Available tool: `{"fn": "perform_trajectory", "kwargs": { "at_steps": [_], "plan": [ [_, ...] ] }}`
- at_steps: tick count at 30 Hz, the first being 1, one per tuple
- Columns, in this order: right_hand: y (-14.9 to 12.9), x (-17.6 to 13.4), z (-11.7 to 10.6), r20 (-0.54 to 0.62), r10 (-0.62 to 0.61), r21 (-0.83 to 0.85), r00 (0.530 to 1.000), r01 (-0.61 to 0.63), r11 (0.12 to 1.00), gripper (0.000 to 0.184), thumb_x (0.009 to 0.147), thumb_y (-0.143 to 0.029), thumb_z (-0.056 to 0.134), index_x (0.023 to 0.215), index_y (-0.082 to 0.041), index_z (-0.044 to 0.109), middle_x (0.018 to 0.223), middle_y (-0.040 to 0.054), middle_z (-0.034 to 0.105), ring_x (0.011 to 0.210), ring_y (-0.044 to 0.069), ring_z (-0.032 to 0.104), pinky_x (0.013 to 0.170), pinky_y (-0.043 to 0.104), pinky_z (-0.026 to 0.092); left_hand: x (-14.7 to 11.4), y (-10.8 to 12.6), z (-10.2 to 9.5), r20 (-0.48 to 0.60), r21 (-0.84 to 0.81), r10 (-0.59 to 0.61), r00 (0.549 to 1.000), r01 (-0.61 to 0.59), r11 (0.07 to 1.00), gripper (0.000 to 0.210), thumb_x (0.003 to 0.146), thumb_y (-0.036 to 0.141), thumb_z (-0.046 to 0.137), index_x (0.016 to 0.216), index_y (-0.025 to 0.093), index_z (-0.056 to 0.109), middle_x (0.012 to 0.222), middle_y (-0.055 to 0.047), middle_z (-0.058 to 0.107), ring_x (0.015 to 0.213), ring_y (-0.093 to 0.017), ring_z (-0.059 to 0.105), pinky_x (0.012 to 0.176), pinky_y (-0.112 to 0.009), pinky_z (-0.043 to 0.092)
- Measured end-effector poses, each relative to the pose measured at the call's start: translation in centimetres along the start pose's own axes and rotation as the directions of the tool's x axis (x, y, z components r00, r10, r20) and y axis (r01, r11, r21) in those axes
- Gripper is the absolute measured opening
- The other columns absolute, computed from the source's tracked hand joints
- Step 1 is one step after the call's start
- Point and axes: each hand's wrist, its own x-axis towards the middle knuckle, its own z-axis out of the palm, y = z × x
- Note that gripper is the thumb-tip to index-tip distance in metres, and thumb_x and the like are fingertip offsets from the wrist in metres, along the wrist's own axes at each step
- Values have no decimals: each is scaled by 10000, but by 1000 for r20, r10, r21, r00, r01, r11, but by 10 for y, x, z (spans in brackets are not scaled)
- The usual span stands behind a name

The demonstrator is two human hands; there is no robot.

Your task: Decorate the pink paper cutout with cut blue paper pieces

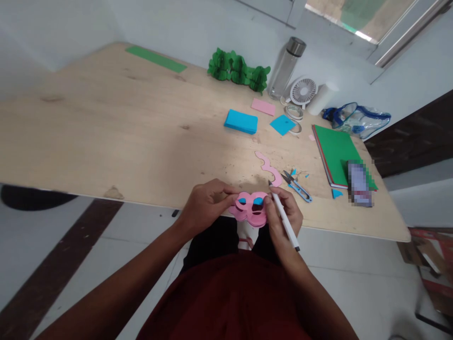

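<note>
Between my two hands, just over the table's front edge, is a pink paper cutout (250, 216) with a scalloped outline and openings, some showing blue. My left hand (209, 204) pinches its left end between thumb and fingers. With its thumb on the right end, my right hand (285, 215) also holds a white marker (285, 221), its dark tip pointing up toward the table. Just beyond lies a wavy pink paper strip (271, 171). Small thread snips (297, 186) rest right of that strip, among blue scraps.
Folded blue paper (241, 122), a pink piece (263, 107) and a blue square (282, 124) lie farther back. Green paper decorations (239, 71), a bottle (287, 66) and a fan (303, 91) line the wall. A green notebook (338, 153) sits right, a blurred object (360, 183) on it.
</note>
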Motion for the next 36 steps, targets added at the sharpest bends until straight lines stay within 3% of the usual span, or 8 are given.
{"fn": "perform_trajectory", "kwargs": {
  "at_steps": [6,21,36],
  "plan": [
    [-3,-1,0,12,6,33,1000,-6,999,206,783,-274,652,980,-214,646,751,-7,587,557,105,538,509,242,458,4,6,0,8,18,-21,1000,21,1000,125,760,238,644,661,194,706,730,-5,734,640,-135,650,629,-220,520],
    [-1,1,-2,50,-25,24,998,24,999,207,789,-253,643,994,-221,644,789,7,617,655,130,572,592,267,476,10,10,-2,91,-98,-110,990,118,988,129,718,261,638,640,169,684,615,-9,701,585,-149,639,539,-214,515],
    [-3,8,-13,110,-8,68,994,1,998,163,793,-261,639,950,-224,659,737,-10,643,635,128,586,572,245,483,7,6,-4,-16,-33,-12,1000,12,999,95,728,258,639,654,206,668,671,3,678,647,-146,615,641,-234,516]
  ]
}}
